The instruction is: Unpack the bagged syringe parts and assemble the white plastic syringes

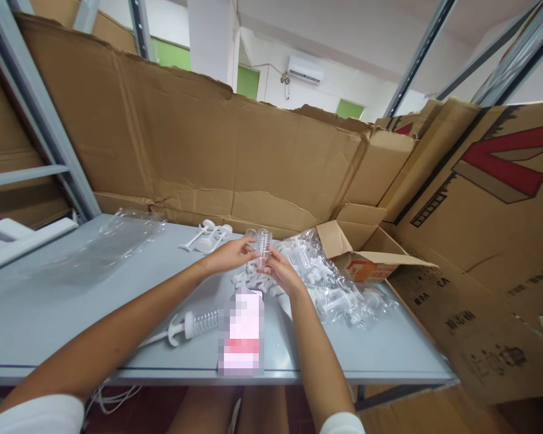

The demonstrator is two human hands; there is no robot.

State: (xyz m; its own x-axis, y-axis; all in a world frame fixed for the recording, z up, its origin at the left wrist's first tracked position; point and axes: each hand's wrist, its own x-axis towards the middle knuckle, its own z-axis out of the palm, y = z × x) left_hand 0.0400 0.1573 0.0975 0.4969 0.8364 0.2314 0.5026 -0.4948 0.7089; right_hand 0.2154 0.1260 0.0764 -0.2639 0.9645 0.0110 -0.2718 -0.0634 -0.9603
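Near the back of the grey table, a clear ribbed plastic tube [264, 242] stands roughly upright between my two hands. The fingers of my left hand [230, 254] close on it from the left. From the right and lower down, my right hand [284, 270] grips the same tube. Small white plastic parts [248, 278] lie in a loose pile just under my hands. Behind my left hand rest several white plunger-like pieces [210, 236]. A white plunger joined to a clear ribbed tube [201, 323] lies beside my left forearm.
A blurred pink rectangular object [242, 334] lies at the table's front. Clear bags with white parts [319, 271] spread on the right, by an open cardboard box [371, 265]. A clear plastic bag [113, 241] lies left. Tall cardboard sheets [244, 157] wall the back.
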